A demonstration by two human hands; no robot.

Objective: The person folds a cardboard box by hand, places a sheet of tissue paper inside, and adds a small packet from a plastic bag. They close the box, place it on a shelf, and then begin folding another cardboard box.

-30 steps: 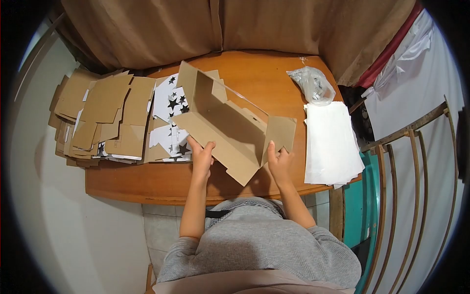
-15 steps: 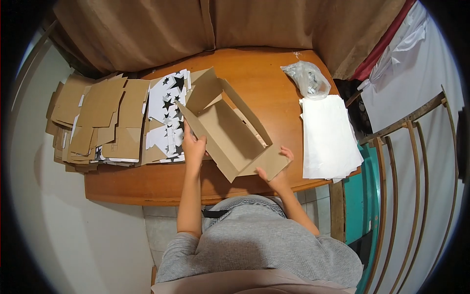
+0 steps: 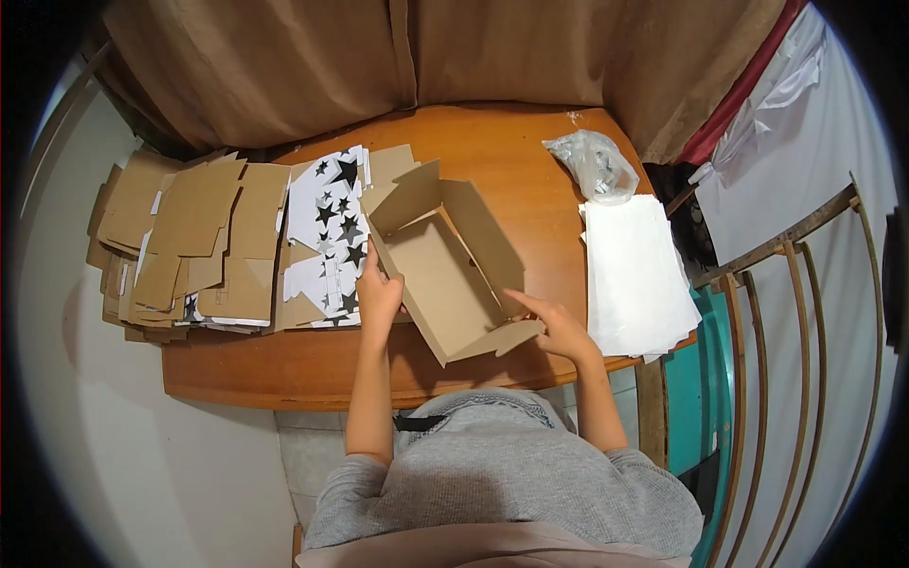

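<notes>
An open brown cardboard box [image 3: 440,275] with raised walls is held tilted over the table's front part. My left hand [image 3: 381,292] grips its left wall, thumb on the outside and some fingers hidden behind the board. At the box's near right corner, my right hand [image 3: 559,328] holds an end flap, its index finger stretched toward the right wall. Left of the box lie white sheets with black stars [image 3: 327,213] on brown cardboard.
Flat cardboard pieces [image 3: 194,213] are piled at the table's left. White paper sheets [image 3: 636,275] lie at the right, below a clear plastic bag [image 3: 597,166]. A brown curtain [image 3: 502,57] hangs behind the wooden table [image 3: 256,364]. Wooden bars [image 3: 800,331] stand at the right.
My right hand has moved up and inward from under the end flap to the box's right corner. The box has turned slightly, and its end flap sits more folded in.
</notes>
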